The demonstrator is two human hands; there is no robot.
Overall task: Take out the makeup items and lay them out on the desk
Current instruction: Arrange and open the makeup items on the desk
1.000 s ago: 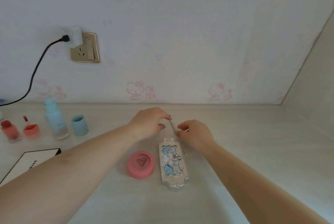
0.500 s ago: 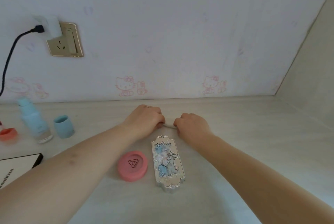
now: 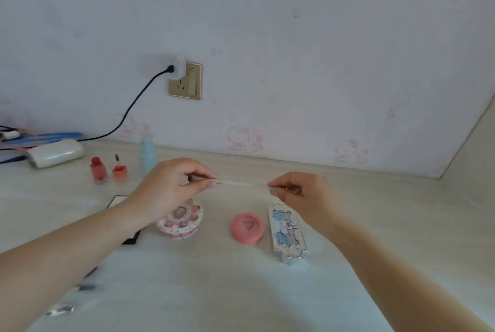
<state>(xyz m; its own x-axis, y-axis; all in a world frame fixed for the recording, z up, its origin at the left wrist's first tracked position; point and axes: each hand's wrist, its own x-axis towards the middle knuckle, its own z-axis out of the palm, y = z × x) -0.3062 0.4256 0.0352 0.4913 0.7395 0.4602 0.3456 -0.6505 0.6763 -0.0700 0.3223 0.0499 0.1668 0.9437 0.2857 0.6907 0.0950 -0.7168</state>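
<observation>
Clear and thin, a slender makeup stick [image 3: 235, 183], blurred and possibly a brush, is pinched at both ends above the pale wood-grain surface [image 3: 401, 213]: left hand [image 3: 171, 189] grips its dark end, right hand [image 3: 302, 192] its clear tip. Below lie a frilly round cake-shaped box [image 3: 184, 224], a smooth pink round compact [image 3: 247, 227] and an ornate silvery oblong palette [image 3: 287, 232].

On the tabletop [image 3: 241, 291] the round compact [image 3: 247, 227] lies between the cake-shaped case [image 3: 182, 224] at left and the oblong palette [image 3: 287, 232] at right; two small bottles [image 3: 107, 171] stand behind, left.
</observation>
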